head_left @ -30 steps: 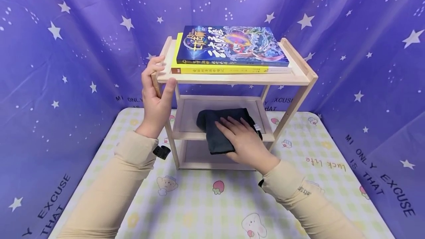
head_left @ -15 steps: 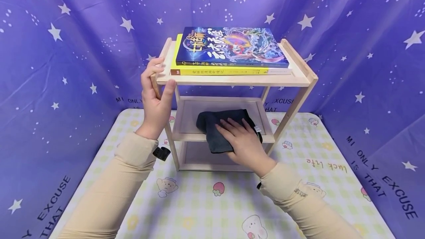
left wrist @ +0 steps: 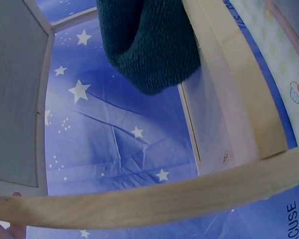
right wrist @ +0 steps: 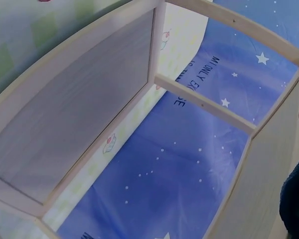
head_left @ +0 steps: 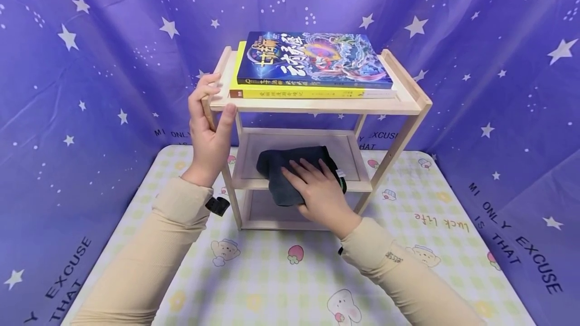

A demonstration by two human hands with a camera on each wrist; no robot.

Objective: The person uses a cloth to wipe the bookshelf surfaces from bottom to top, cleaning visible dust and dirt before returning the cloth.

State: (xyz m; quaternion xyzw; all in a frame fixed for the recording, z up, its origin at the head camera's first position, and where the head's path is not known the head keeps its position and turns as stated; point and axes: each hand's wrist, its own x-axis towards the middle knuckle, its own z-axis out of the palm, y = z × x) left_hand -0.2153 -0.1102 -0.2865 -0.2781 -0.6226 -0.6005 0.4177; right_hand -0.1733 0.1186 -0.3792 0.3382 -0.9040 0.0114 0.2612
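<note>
A light wooden rack (head_left: 317,107) with three tiers stands on the table. My left hand (head_left: 208,135) grips its top left corner, thumb at the front and fingers round the outer side. On the middle shelf (head_left: 254,137) lies a folded dark grey-green cloth (head_left: 283,185), its near part hanging over the front edge. My right hand (head_left: 321,192) rests on this cloth with fingers spread and fairly straight; the right thumb is mostly hidden. The left wrist view shows the fuzzy cloth (left wrist: 154,59) beyond a rack post. Only a sliver of cloth (right wrist: 296,204) shows in the right wrist view.
A blue illustrated book (head_left: 317,62) lies on a yellow book (head_left: 294,93) on the top tier. Below the cloth is the bottom shelf (head_left: 272,210). A checked tablecloth (head_left: 272,286) covers the table, and a purple starry curtain (head_left: 136,39) surrounds it.
My right hand and the cloth have shifted a little left along the middle shelf. My left hand keeps its hold on the rack's corner. The head view has moved slightly.
</note>
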